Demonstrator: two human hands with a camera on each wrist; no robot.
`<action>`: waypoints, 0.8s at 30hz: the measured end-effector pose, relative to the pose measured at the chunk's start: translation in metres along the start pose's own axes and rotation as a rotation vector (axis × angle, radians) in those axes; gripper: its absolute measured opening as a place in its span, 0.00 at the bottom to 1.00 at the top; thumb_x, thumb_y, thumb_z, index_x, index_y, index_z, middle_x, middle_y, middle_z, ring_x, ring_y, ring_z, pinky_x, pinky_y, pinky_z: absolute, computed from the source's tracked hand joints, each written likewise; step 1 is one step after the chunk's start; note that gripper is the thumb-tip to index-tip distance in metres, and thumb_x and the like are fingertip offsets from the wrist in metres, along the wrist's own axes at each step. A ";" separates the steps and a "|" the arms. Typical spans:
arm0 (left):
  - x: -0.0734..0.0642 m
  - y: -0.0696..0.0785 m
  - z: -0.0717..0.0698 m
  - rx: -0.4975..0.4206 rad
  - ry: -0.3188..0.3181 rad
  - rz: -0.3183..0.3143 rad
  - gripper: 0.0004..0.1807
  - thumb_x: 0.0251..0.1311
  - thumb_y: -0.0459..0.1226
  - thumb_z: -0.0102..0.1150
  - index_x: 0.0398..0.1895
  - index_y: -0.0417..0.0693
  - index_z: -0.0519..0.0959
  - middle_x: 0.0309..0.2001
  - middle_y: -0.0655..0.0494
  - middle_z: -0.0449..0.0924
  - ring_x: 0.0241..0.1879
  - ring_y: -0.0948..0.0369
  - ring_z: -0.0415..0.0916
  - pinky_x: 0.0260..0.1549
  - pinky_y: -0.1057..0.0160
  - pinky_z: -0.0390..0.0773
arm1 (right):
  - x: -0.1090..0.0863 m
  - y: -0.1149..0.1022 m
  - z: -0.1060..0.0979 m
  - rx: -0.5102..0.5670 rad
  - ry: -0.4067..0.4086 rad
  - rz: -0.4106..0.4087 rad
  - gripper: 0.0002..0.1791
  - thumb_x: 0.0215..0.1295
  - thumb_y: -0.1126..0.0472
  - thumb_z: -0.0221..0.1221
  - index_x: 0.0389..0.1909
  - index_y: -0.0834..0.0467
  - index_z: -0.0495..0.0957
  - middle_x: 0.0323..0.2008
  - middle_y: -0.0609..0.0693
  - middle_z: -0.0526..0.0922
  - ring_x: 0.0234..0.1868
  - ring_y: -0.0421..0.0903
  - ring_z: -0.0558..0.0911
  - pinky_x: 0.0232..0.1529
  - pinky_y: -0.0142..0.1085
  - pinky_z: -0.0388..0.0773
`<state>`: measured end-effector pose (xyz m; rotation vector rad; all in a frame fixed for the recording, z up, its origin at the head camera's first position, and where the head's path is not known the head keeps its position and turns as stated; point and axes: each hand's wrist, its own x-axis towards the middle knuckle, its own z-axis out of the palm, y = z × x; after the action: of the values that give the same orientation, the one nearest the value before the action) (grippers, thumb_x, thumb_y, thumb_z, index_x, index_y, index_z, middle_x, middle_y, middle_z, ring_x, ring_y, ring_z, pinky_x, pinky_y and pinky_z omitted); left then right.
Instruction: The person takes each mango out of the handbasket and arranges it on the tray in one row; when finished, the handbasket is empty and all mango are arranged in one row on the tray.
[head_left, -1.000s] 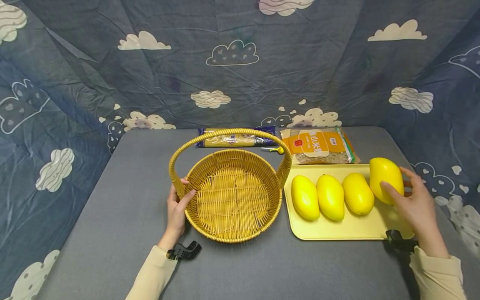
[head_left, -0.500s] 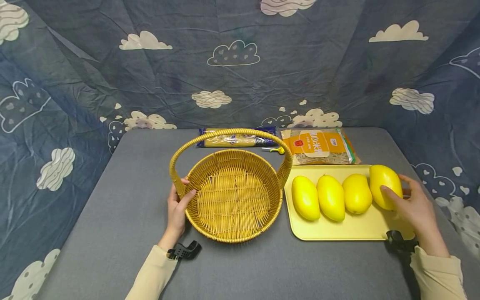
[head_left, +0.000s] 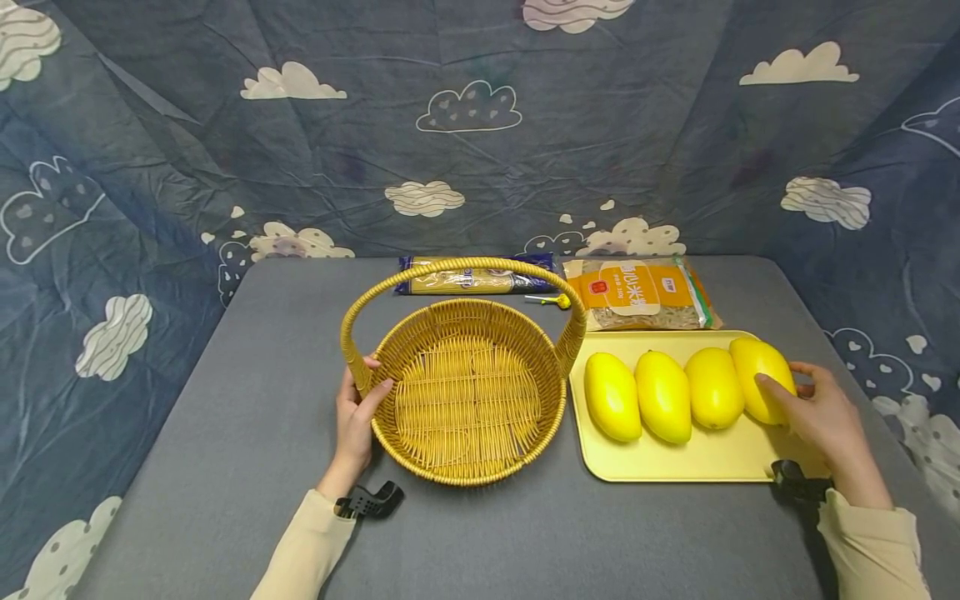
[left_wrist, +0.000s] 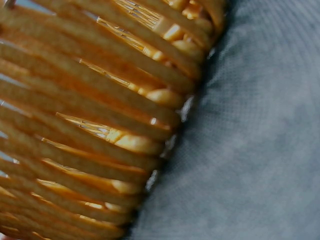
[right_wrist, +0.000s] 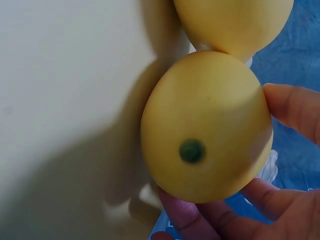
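My left hand grips the left rim of a round wicker basket at the foot of its arched handle, with the thumb inside. Woven strands of the basket's outer wall fill much of the left wrist view. At the right end of a pale yellow tray, my right hand holds a yellow mango between thumb and fingers. That mango lies against its neighbour in a row of several mangoes. In the right wrist view, the held mango shows a dark green spot and touches another mango.
Behind the basket lies a blue-ended pack of what looks like noodles. A small yellow object with a pale stick is beside it. An orange and clear food bag lies behind the tray. Cloud-patterned cloth hangs round the grey table.
My right hand has brought its mango down and left, from above the tray to beside the row. The left hand and the basket have stayed in place.
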<state>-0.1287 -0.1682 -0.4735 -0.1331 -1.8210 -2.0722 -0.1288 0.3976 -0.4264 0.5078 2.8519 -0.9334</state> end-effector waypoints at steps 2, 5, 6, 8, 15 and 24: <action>0.000 0.000 0.000 0.006 -0.002 0.001 0.16 0.60 0.27 0.55 0.50 0.31 0.67 0.56 0.40 0.68 0.54 0.53 0.65 0.50 0.63 0.63 | 0.001 0.000 0.000 -0.002 -0.005 0.002 0.49 0.67 0.36 0.45 0.67 0.75 0.46 0.53 0.79 0.60 0.49 0.73 0.64 0.39 0.58 0.65; 0.001 0.000 0.001 0.010 -0.007 0.007 0.16 0.60 0.27 0.55 0.50 0.31 0.67 0.56 0.40 0.68 0.54 0.53 0.65 0.50 0.63 0.63 | 0.001 0.002 -0.001 -0.001 -0.015 0.002 0.49 0.67 0.36 0.44 0.67 0.75 0.46 0.54 0.80 0.59 0.51 0.74 0.63 0.41 0.60 0.64; 0.001 0.001 0.001 0.010 -0.009 0.008 0.16 0.61 0.27 0.55 0.50 0.31 0.67 0.56 0.40 0.68 0.54 0.53 0.65 0.50 0.63 0.63 | 0.002 0.002 -0.001 -0.004 -0.018 0.001 0.48 0.67 0.36 0.44 0.67 0.75 0.46 0.54 0.80 0.59 0.51 0.75 0.62 0.42 0.61 0.64; 0.001 0.001 0.001 0.005 -0.011 0.011 0.16 0.61 0.27 0.54 0.50 0.31 0.67 0.55 0.39 0.68 0.54 0.53 0.65 0.50 0.63 0.63 | 0.002 0.003 -0.001 -0.012 -0.022 -0.006 0.47 0.68 0.37 0.43 0.67 0.76 0.46 0.55 0.81 0.58 0.52 0.76 0.61 0.45 0.63 0.62; 0.002 0.000 0.002 -0.002 -0.012 0.008 0.15 0.60 0.27 0.55 0.50 0.31 0.67 0.55 0.40 0.68 0.53 0.52 0.65 0.49 0.63 0.64 | 0.001 0.005 0.000 -0.043 -0.033 -0.026 0.46 0.70 0.38 0.40 0.67 0.76 0.46 0.56 0.82 0.57 0.54 0.77 0.59 0.48 0.65 0.59; 0.003 0.000 0.002 -0.010 -0.003 -0.002 0.16 0.60 0.26 0.55 0.50 0.31 0.67 0.55 0.40 0.68 0.54 0.53 0.65 0.50 0.63 0.63 | -0.002 0.005 0.000 -0.026 0.027 -0.058 0.44 0.70 0.41 0.42 0.67 0.76 0.47 0.55 0.81 0.60 0.54 0.76 0.61 0.47 0.64 0.59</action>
<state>-0.1315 -0.1671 -0.4720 -0.1379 -1.8137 -2.0836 -0.1249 0.4011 -0.4285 0.4405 2.9133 -0.9047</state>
